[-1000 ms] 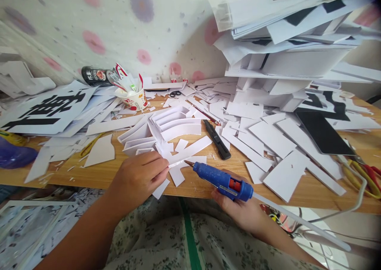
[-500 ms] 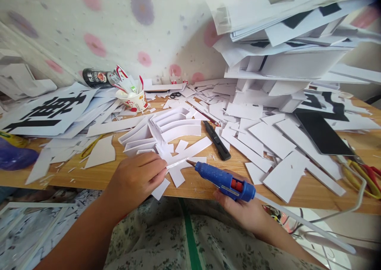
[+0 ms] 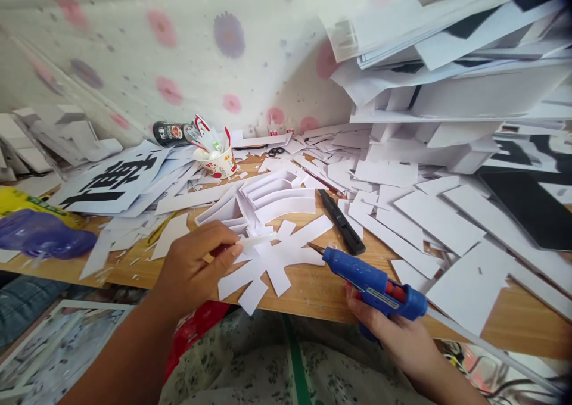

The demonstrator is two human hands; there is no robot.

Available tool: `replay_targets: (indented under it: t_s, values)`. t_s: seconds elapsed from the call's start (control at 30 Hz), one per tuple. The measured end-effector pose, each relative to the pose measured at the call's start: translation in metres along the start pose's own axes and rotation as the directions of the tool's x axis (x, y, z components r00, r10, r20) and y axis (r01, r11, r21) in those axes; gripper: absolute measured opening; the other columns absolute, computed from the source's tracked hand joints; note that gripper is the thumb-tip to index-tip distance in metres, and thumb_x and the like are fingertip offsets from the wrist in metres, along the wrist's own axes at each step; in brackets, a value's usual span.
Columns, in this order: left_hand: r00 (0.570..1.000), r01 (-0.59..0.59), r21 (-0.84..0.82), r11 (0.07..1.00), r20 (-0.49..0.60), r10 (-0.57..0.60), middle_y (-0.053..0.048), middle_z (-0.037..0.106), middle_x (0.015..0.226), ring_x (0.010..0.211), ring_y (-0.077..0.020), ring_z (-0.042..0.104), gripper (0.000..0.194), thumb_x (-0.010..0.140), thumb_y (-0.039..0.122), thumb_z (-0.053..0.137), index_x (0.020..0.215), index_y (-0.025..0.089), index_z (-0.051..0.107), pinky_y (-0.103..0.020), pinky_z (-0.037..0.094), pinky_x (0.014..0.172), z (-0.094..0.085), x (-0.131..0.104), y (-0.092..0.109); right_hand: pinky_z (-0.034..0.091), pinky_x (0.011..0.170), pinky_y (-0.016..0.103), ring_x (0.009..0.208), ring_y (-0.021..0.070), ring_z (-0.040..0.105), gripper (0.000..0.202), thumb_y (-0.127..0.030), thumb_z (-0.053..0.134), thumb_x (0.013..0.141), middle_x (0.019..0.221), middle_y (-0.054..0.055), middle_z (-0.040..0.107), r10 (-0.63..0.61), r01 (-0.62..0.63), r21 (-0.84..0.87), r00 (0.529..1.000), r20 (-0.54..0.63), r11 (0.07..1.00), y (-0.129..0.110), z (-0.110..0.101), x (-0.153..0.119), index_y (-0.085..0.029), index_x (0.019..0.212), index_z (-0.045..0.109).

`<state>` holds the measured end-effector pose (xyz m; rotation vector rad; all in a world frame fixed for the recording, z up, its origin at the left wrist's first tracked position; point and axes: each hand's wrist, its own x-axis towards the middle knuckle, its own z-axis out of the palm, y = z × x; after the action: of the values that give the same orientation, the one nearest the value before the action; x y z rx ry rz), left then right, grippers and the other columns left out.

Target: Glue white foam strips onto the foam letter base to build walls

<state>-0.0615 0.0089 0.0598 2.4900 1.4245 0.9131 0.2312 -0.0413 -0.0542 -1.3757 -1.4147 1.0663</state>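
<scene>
My left hand (image 3: 196, 271) pinches a narrow white strip (image 3: 259, 240) between thumb and fingers, over a flat white cut-out (image 3: 279, 259) with several arms. Wrapped round the handle of a blue hot glue gun (image 3: 370, 280) is my right hand (image 3: 393, 327). The gun's metal nozzle points left, apart from the strip, and a long glue stick (image 3: 496, 351) sticks out of its back. Just behind the cut-out stands a white shape with raised curved walls (image 3: 277, 196). A black utility knife (image 3: 342, 223) lies right of the cut-out.
White offcuts (image 3: 440, 220) cover much of the wooden table (image 3: 313, 301). A paper cup (image 3: 218, 164) with tubes and a dark bottle (image 3: 170, 132) are at the back left. Tall white pieces (image 3: 465, 95) are stacked at the right, near a black phone-like slab (image 3: 529, 208). A purple-and-yellow bag (image 3: 44, 226) lies left.
The glue gun has moved right, its nozzle away from the strip. My left hand has turned the strip, baring more of the cut-out. The view has shifted left.
</scene>
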Motion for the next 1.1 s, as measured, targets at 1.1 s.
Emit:
replay_targets:
  t_s: [1.1]
  values:
    - [0.948, -0.160, 0.333, 0.929, 0.314, 0.051, -0.003, 0.066, 0.086, 0.082, -0.0179, 0.060, 0.013, 0.086, 0.018, 0.047, 0.091, 0.019, 0.059, -0.030, 0.045, 0.076, 0.021, 0.064, -0.045, 0.064, 0.075, 0.034, 0.078, 0.0242, 0.074, 0.021, -0.047, 0.063, 0.085, 0.086, 0.004, 0.077, -0.095, 0.102, -0.105, 0.993, 0.067, 0.989, 0.010, -0.018, -0.002, -0.028, 0.091, 0.071]
